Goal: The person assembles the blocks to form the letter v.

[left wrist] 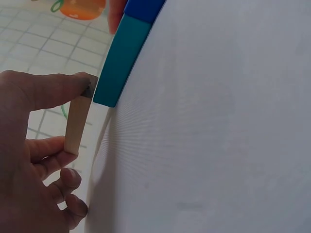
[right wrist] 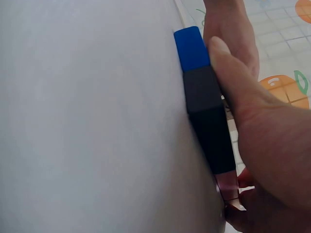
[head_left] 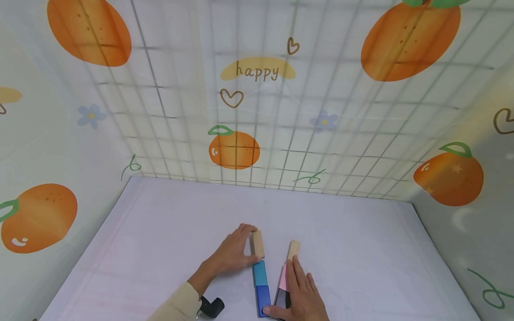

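Note:
Two rows of blocks stand on the white table in the head view. The left row runs from a plain wooden block (head_left: pixel 258 244) through a teal block (head_left: pixel 260 273) to a dark blue block (head_left: pixel 263 301). My left hand (head_left: pixel 230 252) pinches the wooden block end to end between thumb and fingers, at the teal block's far end. In the slanting right row are another wooden block (head_left: pixel 293 250), a pink block (head_left: pixel 283 278) and a black block (head_left: pixel 282 298). My right hand (head_left: pixel 304 296) lies along that row, fingers extended, its thumb touching the blue block's near end.
A black curved piece (head_left: pixel 211 307) sits by the left sleeve cuff (head_left: pixel 180 303). White cloth walls printed with oranges (head_left: pixel 234 150) close off the back and both sides, with a wire grid (head_left: pixel 277 133) showing at the back.

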Tool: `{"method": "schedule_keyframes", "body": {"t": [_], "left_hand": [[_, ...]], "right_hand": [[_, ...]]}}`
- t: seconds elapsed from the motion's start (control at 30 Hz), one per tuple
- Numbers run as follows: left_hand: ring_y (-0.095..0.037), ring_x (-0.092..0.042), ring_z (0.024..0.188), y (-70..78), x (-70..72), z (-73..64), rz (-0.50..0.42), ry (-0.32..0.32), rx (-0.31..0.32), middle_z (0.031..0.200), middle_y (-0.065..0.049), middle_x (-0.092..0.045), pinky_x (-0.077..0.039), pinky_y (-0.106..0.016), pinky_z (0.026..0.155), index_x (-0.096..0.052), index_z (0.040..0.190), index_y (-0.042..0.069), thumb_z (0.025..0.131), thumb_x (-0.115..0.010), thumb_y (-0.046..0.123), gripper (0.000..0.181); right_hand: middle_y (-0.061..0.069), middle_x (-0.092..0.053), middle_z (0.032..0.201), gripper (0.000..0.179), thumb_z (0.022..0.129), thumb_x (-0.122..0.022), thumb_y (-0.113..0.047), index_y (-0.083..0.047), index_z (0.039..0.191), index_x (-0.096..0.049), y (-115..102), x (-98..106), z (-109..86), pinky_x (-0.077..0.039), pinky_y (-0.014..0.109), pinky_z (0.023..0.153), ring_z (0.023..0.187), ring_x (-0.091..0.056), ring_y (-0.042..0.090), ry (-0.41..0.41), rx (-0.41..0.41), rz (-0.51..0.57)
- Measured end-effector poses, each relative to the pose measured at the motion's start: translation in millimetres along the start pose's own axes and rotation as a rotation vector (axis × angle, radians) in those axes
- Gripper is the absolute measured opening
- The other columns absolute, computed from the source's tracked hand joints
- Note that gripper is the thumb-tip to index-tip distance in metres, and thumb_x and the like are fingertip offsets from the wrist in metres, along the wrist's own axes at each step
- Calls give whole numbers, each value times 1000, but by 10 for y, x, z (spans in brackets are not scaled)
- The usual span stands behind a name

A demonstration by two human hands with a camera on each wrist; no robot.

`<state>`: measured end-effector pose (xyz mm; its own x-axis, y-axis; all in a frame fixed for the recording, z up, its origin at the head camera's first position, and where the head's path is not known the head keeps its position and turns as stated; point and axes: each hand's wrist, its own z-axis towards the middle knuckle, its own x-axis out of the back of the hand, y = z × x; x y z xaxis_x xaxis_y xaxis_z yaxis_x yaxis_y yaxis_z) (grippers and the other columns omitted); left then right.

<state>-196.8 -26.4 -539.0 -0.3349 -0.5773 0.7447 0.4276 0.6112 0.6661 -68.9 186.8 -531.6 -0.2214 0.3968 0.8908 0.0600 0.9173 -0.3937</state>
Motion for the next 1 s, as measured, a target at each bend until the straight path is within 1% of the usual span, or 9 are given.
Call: {"method": "schedule_keyframes", "body": {"t": [0.23,0.43,0.67,1.0], "left_hand": [[-22,-46,134,3,-20,-16,20,-15,18,151,-3,-43,-37,-49,110,-41,149,17,87,-74,46,76],[-25,-47,134,0,-31,-15,25,-9,8,150,-6,-44,-38,-52,109,-42,149,16,87,-74,44,74],[-24,-46,135,-10,-35,-13,47,-17,2,150,-6,-44,-39,-49,106,-42,149,14,88,-72,47,76],[-24,-46,135,-11,-38,-17,80,-34,21,150,-7,-44,-39,-48,107,-42,150,13,88,-70,49,77]], "right_hand": [[18,-7,168,146,56,-69,-90,-3,161,-17,12,-9,-8,-14,60,118,152,-18,37,11,18,14],[18,-8,168,145,57,-67,-91,-3,161,-17,18,-18,-10,-14,60,118,152,-18,37,22,26,9],[18,-9,168,145,56,-67,-91,-3,161,-18,13,-19,-6,-14,60,118,151,-19,37,15,15,5],[17,-8,168,146,56,-68,-91,-4,161,-17,7,-9,0,-14,60,118,151,-20,37,5,3,5]]}}
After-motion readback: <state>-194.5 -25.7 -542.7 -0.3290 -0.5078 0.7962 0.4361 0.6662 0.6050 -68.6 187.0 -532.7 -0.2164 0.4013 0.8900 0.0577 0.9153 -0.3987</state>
